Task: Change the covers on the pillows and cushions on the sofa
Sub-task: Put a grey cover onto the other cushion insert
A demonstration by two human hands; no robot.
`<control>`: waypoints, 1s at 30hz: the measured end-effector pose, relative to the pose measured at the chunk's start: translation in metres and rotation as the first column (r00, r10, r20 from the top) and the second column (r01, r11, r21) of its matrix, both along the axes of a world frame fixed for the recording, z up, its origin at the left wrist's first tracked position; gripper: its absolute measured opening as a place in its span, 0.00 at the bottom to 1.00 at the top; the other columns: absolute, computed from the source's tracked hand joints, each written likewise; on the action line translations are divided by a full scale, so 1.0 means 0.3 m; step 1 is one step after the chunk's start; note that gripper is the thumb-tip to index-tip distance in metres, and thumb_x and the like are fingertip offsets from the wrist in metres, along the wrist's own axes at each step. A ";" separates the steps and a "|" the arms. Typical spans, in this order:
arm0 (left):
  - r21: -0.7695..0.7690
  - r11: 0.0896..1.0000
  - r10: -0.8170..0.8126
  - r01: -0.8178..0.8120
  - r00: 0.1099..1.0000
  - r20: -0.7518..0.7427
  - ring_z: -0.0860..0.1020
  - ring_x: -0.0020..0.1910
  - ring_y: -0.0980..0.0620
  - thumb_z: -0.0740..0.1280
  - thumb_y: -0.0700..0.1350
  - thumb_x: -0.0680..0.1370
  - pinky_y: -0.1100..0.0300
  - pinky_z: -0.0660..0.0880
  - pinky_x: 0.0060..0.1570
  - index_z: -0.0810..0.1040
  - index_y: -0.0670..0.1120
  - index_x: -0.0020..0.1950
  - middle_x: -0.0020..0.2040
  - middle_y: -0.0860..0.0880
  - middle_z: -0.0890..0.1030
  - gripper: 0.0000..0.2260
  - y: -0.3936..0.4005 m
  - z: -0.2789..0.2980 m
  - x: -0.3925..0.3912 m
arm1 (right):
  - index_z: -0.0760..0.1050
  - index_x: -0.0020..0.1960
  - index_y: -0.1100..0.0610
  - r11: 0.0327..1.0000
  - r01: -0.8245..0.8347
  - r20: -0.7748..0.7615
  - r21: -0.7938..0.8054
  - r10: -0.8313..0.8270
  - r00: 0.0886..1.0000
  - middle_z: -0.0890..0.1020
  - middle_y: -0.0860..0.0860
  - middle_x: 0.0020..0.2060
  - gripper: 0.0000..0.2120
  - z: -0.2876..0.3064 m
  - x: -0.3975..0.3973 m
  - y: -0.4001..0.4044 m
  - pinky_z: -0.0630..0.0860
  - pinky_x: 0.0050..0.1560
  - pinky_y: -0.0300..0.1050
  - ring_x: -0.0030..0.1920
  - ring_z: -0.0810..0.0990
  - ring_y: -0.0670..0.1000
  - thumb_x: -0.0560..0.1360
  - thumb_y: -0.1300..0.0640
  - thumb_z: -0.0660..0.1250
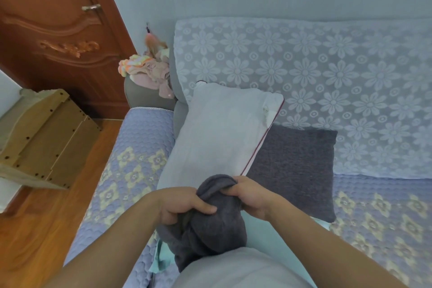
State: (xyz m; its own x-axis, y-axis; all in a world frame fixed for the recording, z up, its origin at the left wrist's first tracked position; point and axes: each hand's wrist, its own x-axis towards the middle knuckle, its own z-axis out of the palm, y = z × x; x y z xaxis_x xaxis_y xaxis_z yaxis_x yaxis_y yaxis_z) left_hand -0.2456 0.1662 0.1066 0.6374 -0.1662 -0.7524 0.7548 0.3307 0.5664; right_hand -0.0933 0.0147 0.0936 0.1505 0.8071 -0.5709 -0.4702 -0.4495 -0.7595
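A bunched dark grey cover (pixel 210 224) hangs in front of me, gripped from both sides. My left hand (pixel 180 203) clutches its left edge and my right hand (pixel 250 196) pinches its upper right fold. Just beyond lies a bare white pillow (pixel 217 133) with red piping, leaning lengthwise against the sofa back. To its right a dark grey cushion (pixel 297 166) lies flat on the seat, partly under the pillow's edge. A light teal fabric (pixel 268 236) spreads on the seat below the cover.
The sofa (pixel 131 170) has a blue quilted seat cover and a floral lace throw (pixel 327 65) on its back. A pile of pink clothes (pixel 149 70) sits on the left armrest. A wooden shelf unit (pixel 46 138) lies on the wood floor before a brown door (pixel 58 30).
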 end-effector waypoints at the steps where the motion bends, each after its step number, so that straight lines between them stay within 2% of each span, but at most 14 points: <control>1: -0.016 0.998 0.068 -0.069 0.997 -0.019 0.78 0.66 0.37 0.73 0.39 0.76 0.45 0.74 0.66 0.77 0.37 0.69 0.66 0.36 0.80 0.22 -0.009 -0.002 0.007 | 0.80 0.61 0.63 1.000 -0.004 -0.007 0.006 0.004 1.000 0.84 0.59 0.56 0.12 0.004 0.007 -0.004 0.80 0.53 0.45 0.57 0.83 0.56 0.79 0.63 0.66; 4: 0.124 0.958 0.264 -0.259 0.964 -0.027 0.82 0.60 0.38 0.68 0.37 0.79 0.45 0.77 0.64 0.80 0.36 0.63 0.59 0.37 0.84 0.13 -0.019 -0.007 0.030 | 0.80 0.63 0.60 0.972 -0.233 0.034 -0.040 0.235 0.971 0.84 0.57 0.59 0.17 0.011 0.026 -0.009 0.77 0.62 0.49 0.61 0.82 0.56 0.75 0.58 0.74; 6: 0.291 0.918 0.267 -0.268 0.963 0.044 0.84 0.56 0.40 0.68 0.35 0.80 0.47 0.79 0.60 0.82 0.37 0.60 0.54 0.38 0.85 0.10 -0.028 -0.001 0.044 | 0.81 0.62 0.58 0.915 -0.380 0.132 -0.134 0.396 0.909 0.85 0.54 0.57 0.20 0.011 0.016 0.001 0.77 0.64 0.51 0.60 0.82 0.54 0.70 0.59 0.77; 8: 0.338 0.893 0.276 -0.297 0.955 0.112 0.85 0.54 0.43 0.69 0.35 0.79 0.51 0.80 0.56 0.83 0.39 0.59 0.54 0.40 0.86 0.10 -0.036 0.005 0.048 | 0.83 0.57 0.59 0.939 -0.286 0.165 -0.190 0.317 0.934 0.86 0.55 0.53 0.17 0.009 0.013 0.013 0.78 0.63 0.55 0.57 0.84 0.56 0.69 0.63 0.76; 10: 0.287 0.905 0.273 -0.313 0.947 0.170 0.84 0.57 0.45 0.71 0.37 0.78 0.54 0.80 0.57 0.82 0.41 0.63 0.56 0.42 0.86 0.13 -0.040 0.019 0.041 | 0.84 0.53 0.60 0.973 -0.136 0.167 -0.188 0.168 0.971 0.87 0.57 0.49 0.13 0.016 0.024 0.016 0.79 0.61 0.57 0.54 0.84 0.59 0.69 0.65 0.74; 14: 0.274 0.930 0.187 -0.247 0.956 0.227 0.82 0.61 0.46 0.76 0.36 0.74 0.51 0.77 0.63 0.80 0.44 0.66 0.59 0.45 0.85 0.21 -0.037 0.007 0.017 | 0.84 0.52 0.58 0.986 -0.048 0.271 -0.161 0.091 0.958 0.87 0.55 0.45 0.10 0.028 0.023 0.020 0.81 0.48 0.52 0.49 0.86 0.56 0.71 0.65 0.73; 19: 0.524 0.836 0.072 -0.161 0.980 0.187 0.84 0.53 0.54 0.79 0.48 0.69 0.55 0.79 0.59 0.85 0.51 0.57 0.52 0.51 0.87 0.18 -0.058 -0.001 0.019 | 0.83 0.51 0.62 0.993 0.056 0.353 -0.107 -0.015 0.936 0.86 0.59 0.46 0.11 0.002 -0.010 0.011 0.82 0.49 0.51 0.51 0.85 0.58 0.69 0.67 0.72; 21: 0.738 0.652 0.031 -0.173 0.979 0.203 0.84 0.47 0.54 0.75 0.47 0.71 0.57 0.79 0.50 0.83 0.52 0.50 0.45 0.52 0.86 0.09 -0.082 0.001 0.031 | 0.83 0.51 0.62 0.994 0.082 0.353 -0.071 -0.051 0.934 0.86 0.58 0.45 0.12 -0.001 -0.013 0.000 0.81 0.43 0.45 0.49 0.85 0.56 0.68 0.68 0.73; 23: 0.940 0.277 -0.021 -0.200 0.977 0.214 0.79 0.40 0.50 0.68 0.45 0.74 0.53 0.73 0.38 0.75 0.51 0.43 0.38 0.52 0.81 0.03 -0.117 0.007 0.045 | 0.83 0.51 0.61 0.995 0.077 0.377 -0.057 -0.050 0.925 0.86 0.56 0.43 0.13 0.000 -0.010 -0.007 0.77 0.39 0.41 0.44 0.84 0.52 0.68 0.69 0.72; 25: 0.964 -0.097 -0.164 -0.246 0.960 0.229 0.75 0.33 0.47 0.66 0.42 0.73 0.54 0.67 0.31 0.68 0.51 0.42 0.36 0.52 0.76 0.07 -0.144 -0.017 0.046 | 0.82 0.51 0.60 0.998 0.017 0.451 -0.064 0.013 0.893 0.84 0.57 0.41 0.13 0.005 -0.009 -0.013 0.77 0.39 0.44 0.41 0.82 0.50 0.67 0.68 0.71; 26: 0.927 -0.205 -0.252 -0.315 0.932 0.261 0.74 0.30 0.46 0.66 0.41 0.70 0.55 0.66 0.28 0.68 0.50 0.42 0.35 0.52 0.75 0.08 -0.152 -0.039 0.041 | 0.82 0.49 0.59 0.996 -0.047 0.537 -0.076 0.081 0.840 0.84 0.56 0.40 0.12 0.007 -0.007 -0.018 0.78 0.41 0.48 0.40 0.81 0.50 0.66 0.66 0.71; 28: 0.833 -0.327 -0.376 -0.445 0.870 0.317 0.72 0.25 0.47 0.65 0.39 0.69 0.56 0.64 0.23 0.72 0.47 0.43 0.35 0.49 0.75 0.05 -0.159 -0.071 0.030 | 0.79 0.50 0.55 0.979 -0.172 0.739 -0.110 0.196 0.645 0.84 0.50 0.41 0.11 0.028 -0.023 -0.029 0.80 0.49 0.50 0.44 0.82 0.49 0.68 0.60 0.71; 29: 0.791 -0.366 -0.402 -0.490 0.850 0.341 0.71 0.25 0.48 0.63 0.39 0.72 0.55 0.65 0.22 0.74 0.45 0.42 0.34 0.49 0.74 0.02 -0.154 -0.082 0.030 | 0.77 0.55 0.51 0.978 -0.191 0.808 -0.085 0.180 0.560 0.83 0.45 0.44 0.15 0.043 -0.041 -0.032 0.79 0.51 0.47 0.46 0.82 0.47 0.69 0.58 0.71; 30: 0.758 -0.390 -0.417 -0.522 0.834 0.360 0.71 0.26 0.49 0.61 0.39 0.75 0.55 0.65 0.22 0.75 0.44 0.40 0.33 0.49 0.74 0.05 -0.148 -0.086 0.031 | 0.73 0.63 0.47 0.983 -0.185 0.844 -0.014 0.110 0.525 0.81 0.42 0.47 0.22 0.059 -0.065 -0.032 0.78 0.53 0.41 0.49 0.81 0.45 0.70 0.56 0.71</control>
